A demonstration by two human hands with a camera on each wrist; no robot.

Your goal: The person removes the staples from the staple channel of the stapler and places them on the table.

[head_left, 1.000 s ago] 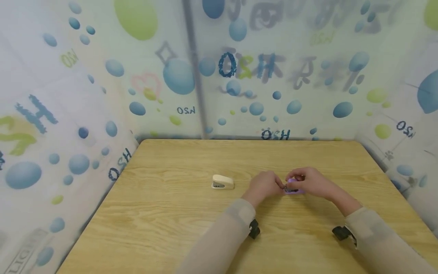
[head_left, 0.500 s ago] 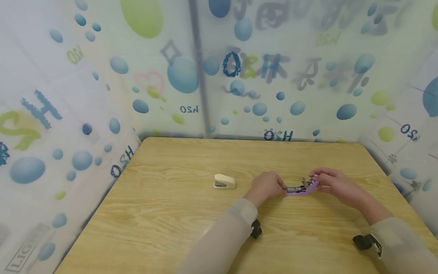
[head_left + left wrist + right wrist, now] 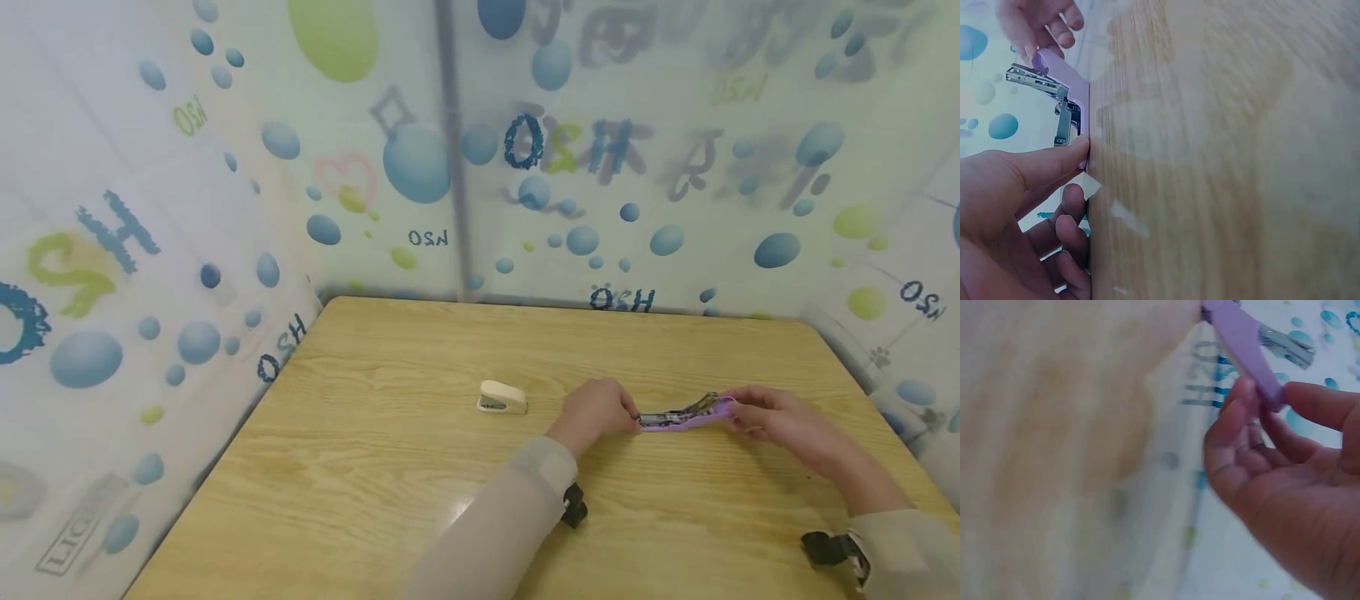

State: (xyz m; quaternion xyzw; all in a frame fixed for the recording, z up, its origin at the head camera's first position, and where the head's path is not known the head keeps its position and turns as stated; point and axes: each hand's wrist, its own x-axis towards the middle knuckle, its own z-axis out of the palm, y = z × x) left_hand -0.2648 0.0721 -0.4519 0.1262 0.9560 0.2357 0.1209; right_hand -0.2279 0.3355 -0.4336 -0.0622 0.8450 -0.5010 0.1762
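Note:
A purple stapler (image 3: pixel 678 427) is spread wide over the right half of the table, its metal inner parts exposed. My left hand (image 3: pixel 597 408) pinches its left end low at the tabletop. At the other end, the raised purple cover (image 3: pixel 1244 347) is held by my right hand (image 3: pixel 780 418) between thumb and fingers. A metal staple rail (image 3: pixel 1035 80) sticks up at an angle from the purple shell in the left wrist view. Left of my left hand, a cream stapler (image 3: pixel 502 398) lies closed and untouched.
The wooden table (image 3: pixel 360 467) has a back edge against a patterned curtain wall (image 3: pixel 420 267) with blue and green spots. Side walls of the same pattern stand left and right. Black camera mounts (image 3: pixel 825 548) sit at both wrists.
The purple stapler has gone from folded to spread wide as my right hand swung its cover right and down. My left hand keeps the other end. The head view has shifted slightly.

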